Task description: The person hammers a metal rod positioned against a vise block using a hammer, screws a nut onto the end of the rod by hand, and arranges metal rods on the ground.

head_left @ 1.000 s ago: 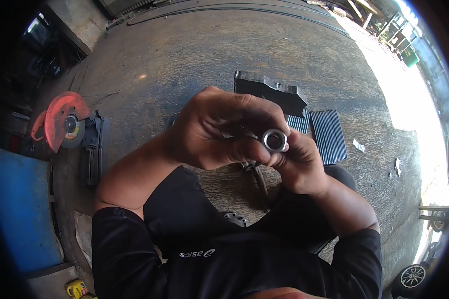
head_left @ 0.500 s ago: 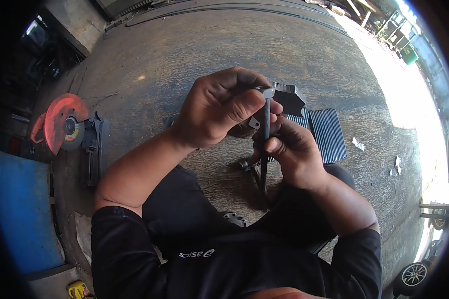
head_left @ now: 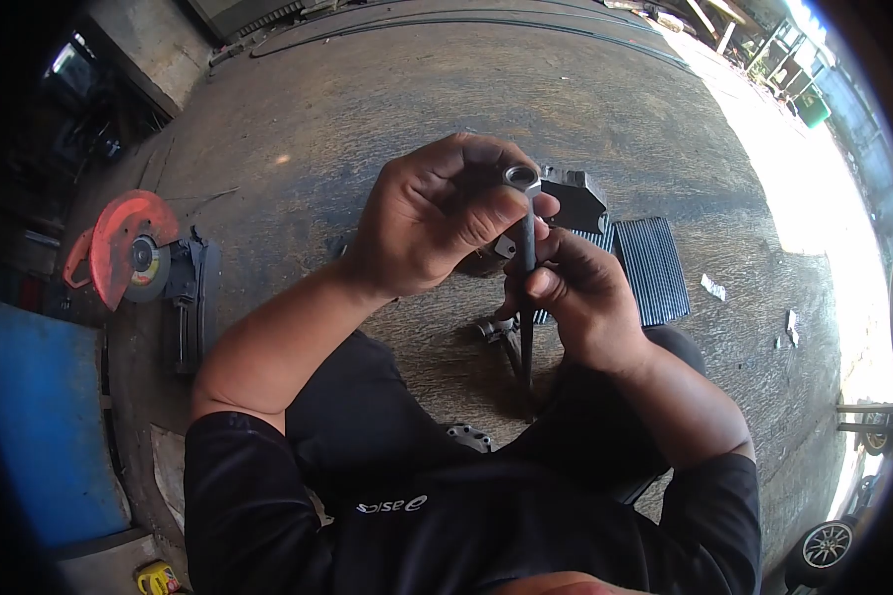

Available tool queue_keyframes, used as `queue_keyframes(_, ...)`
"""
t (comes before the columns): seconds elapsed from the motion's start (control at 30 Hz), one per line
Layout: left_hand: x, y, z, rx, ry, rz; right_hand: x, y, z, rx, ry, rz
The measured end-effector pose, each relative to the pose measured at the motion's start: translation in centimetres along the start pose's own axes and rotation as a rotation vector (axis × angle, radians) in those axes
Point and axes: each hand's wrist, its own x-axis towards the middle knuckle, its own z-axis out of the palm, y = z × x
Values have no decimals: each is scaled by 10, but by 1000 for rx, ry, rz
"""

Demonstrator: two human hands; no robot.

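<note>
My left hand pinches a hex nut between thumb and fingers, its round hole turned up toward me. Directly below the nut stands a dark metal rod, with my right hand closed around its upper part. The rod's top end is at the nut; whether it is threaded in cannot be seen. Behind my hands sits a dark metal block, partly hidden. A black ribbed mat lies beside my right hand. Under the rod rests a metal piece with a round end.
To the left stands a red cut-off saw with an abrasive disc. A blue panel and a yellow container are at the lower left. Between my legs lies a metal plate with holes. Long rods lie across the far floor.
The nut has tilted in my left hand, from showing its side to showing its hole. My right hand stays on the rod nearly in place.
</note>
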Motion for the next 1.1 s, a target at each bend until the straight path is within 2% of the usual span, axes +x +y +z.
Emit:
queue_keyframes(0.2,4,-18,-7,-42,31,-120,10,4,-8,2,88,97)
queue_keyframes(0.3,9,-41,-11,-155,193,-303,21,12,-13,-12,190,124)
queue_keyframes(0.37,11,-60,-17,-155,235,-323,28,18,-13,-28,306,63)
queue_keyframes(0.53,17,-76,-17,-267,355,-391,42,31,-29,-143,228,-15)
queue_keyframes(0.6,21,-85,-13,-216,407,-380,45,30,-35,-146,196,-53)
queue_keyframes(0.67,26,-100,-13,-159,456,-366,49,22,-38,77,169,124)
queue_keyframes(0.73,29,-119,-11,-62,677,-420,57,29,-45,155,138,131)
queue_keyframes(0.77,31,-123,-4,-150,744,-361,61,32,-49,271,96,176)
queue_keyframes(0.83,27,-122,3,-126,790,-416,67,48,-63,382,52,214)
queue_keyframes(0.9,24,-119,12,-170,886,-477,70,70,-77,-589,-90,-403)
queue_keyframes(0.93,21,-126,10,-169,887,-472,67,62,-75,-591,-93,-407)
queue_keyframes(1.0,12,-145,0,-508,976,-405,59,39,-62,-866,-237,-664)
queue_keyframes(1.03,11,-128,12,-518,1047,-409,57,38,-56,-865,-241,-669)
queue_keyframes(1.1,12,-133,15,-557,1125,-414,54,35,-44,523,-153,94)
